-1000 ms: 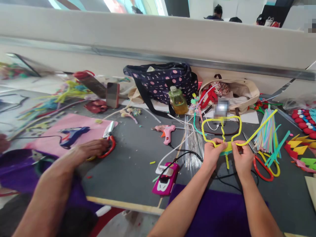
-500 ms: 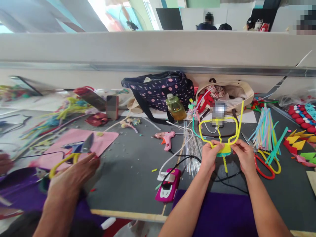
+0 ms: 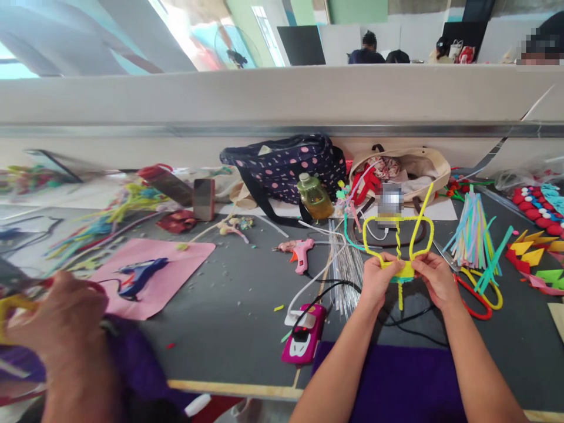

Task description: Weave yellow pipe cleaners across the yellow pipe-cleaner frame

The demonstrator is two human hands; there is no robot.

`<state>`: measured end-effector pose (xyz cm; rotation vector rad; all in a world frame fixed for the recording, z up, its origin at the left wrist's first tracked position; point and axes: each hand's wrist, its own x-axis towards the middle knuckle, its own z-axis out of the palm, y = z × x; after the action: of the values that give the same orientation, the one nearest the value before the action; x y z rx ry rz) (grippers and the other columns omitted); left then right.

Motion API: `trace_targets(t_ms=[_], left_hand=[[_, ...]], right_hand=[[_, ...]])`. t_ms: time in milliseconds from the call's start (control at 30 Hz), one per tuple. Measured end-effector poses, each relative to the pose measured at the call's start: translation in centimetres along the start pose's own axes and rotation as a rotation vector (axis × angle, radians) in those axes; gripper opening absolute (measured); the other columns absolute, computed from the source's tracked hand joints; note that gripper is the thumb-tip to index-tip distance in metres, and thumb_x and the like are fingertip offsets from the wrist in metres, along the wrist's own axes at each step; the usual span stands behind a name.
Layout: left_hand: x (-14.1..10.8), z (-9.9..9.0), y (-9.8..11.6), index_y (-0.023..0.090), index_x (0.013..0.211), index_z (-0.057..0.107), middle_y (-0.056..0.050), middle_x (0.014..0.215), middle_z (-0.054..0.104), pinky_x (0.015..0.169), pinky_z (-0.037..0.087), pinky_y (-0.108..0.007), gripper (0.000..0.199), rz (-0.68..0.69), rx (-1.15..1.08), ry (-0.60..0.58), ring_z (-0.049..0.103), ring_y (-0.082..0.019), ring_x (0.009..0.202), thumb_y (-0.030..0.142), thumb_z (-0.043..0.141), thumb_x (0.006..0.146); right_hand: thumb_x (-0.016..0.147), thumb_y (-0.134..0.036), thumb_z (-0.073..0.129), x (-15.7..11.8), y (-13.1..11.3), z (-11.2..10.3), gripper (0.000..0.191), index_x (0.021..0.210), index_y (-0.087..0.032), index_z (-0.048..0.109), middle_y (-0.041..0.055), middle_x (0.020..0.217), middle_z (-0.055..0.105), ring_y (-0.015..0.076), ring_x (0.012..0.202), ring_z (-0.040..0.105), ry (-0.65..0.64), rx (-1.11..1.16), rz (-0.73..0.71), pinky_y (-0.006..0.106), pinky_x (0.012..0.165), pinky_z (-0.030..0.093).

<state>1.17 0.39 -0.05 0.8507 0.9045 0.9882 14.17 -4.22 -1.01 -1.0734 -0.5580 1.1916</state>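
A yellow pipe-cleaner figure [image 3: 402, 269] with a green band at its base is held above the dark table. My left hand [image 3: 380, 278] pinches the left side of its solid middle, thumb in front. On the other side my right hand [image 3: 434, 277] pinches the figure where a loop joins the middle. Two yellow loops rise from it, and one free end sticks up at the right. A twisted stem runs up between the loops, and a short yellow stalk hangs below. A phone with a pixelated screen [image 3: 390, 201] stands behind the figure.
A pink glue gun [image 3: 301, 254], silver stems [image 3: 346, 276] and a magenta power strip [image 3: 304, 335] lie to the left. Red-handled scissors [image 3: 478, 302] and pastel stems [image 3: 472, 235] are at the right. A co-worker's hand [image 3: 66, 311] holds yellow-handled scissors near a blue glue gun [image 3: 143, 276].
The right yellow loop has been bent inward, so its free end now crosses nearer the middle. The co-worker's hand with the scissors has moved left, uncovering the blue glue gun.
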Motion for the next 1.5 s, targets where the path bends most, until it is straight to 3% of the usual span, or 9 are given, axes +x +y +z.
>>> trace_targets(t_ms=[267,533,700,933,1267,1500], left_hand=[[-0.35,0.33,0.05,0.014,0.062,0.061,0.003,0.055,0.057,0.052,0.038,-0.02,0.023,0.059,0.067,0.021,0.048,-0.008,0.05,0.027,0.079,0.055],[-0.27,0.43,-0.09,0.015,0.063,0.06,0.003,0.056,0.057,0.053,0.04,-0.021,0.027,0.032,0.009,-0.045,0.049,-0.008,0.05,0.03,0.081,0.056],[-0.25,0.35,-0.02,0.014,0.066,0.06,0.001,0.06,0.061,0.054,0.043,-0.021,0.031,0.001,-0.039,-0.06,0.055,-0.009,0.052,0.034,0.083,0.057],[0.22,-0.28,-0.16,0.012,0.066,0.064,0.001,0.056,0.06,0.049,0.04,-0.021,0.033,-0.085,-0.087,-0.046,0.053,-0.008,0.048,0.033,0.086,0.053],[0.27,-0.22,-0.57,0.014,0.066,0.06,0.002,0.057,0.059,0.051,0.041,-0.022,0.036,-0.157,-0.154,-0.057,0.053,-0.009,0.048,0.031,0.087,0.048],[0.26,-0.3,-0.47,0.015,0.067,0.061,0.001,0.059,0.061,0.054,0.04,-0.024,0.034,-0.204,-0.22,-0.104,0.055,-0.011,0.051,0.026,0.086,0.047]], right_hand=[[0.053,-0.032,0.087,0.04,0.12,0.4,0.032,0.071,-0.02,0.063,-0.0038,0.067,0.059,0.0102,0.059,0.052,0.028,0.026,0.005,0.022,0.053,0.043],[0.052,-0.032,0.087,-0.05,0.36,0.71,0.041,0.082,-0.021,0.061,-0.004,0.07,0.059,0.0109,0.058,0.053,0.07,0.016,-0.036,0.023,0.054,0.043],[0.056,-0.034,0.085,-0.03,0.75,0.54,0.04,0.087,-0.021,0.064,-0.0025,0.071,0.06,0.0121,0.062,0.053,0.044,-0.035,-0.05,0.024,0.057,0.043],[0.062,-0.036,0.081,-0.44,0.88,0.68,0.03,0.08,-0.021,0.061,-0.0044,0.067,0.056,0.0114,0.059,0.049,-0.103,-0.107,-0.031,0.024,0.057,0.04],[0.065,-0.036,0.076,-0.86,0.65,0.89,0.022,0.074,-0.021,0.063,-0.0037,0.064,0.056,0.0122,0.057,0.048,-0.127,-0.174,-0.02,0.024,0.056,0.037],[0.061,-0.031,0.079,-0.78,0.82,0.67,0.019,0.074,-0.021,0.069,-0.0008,0.065,0.063,0.0154,0.059,0.055,-0.035,-0.128,0.013,0.027,0.057,0.041]])
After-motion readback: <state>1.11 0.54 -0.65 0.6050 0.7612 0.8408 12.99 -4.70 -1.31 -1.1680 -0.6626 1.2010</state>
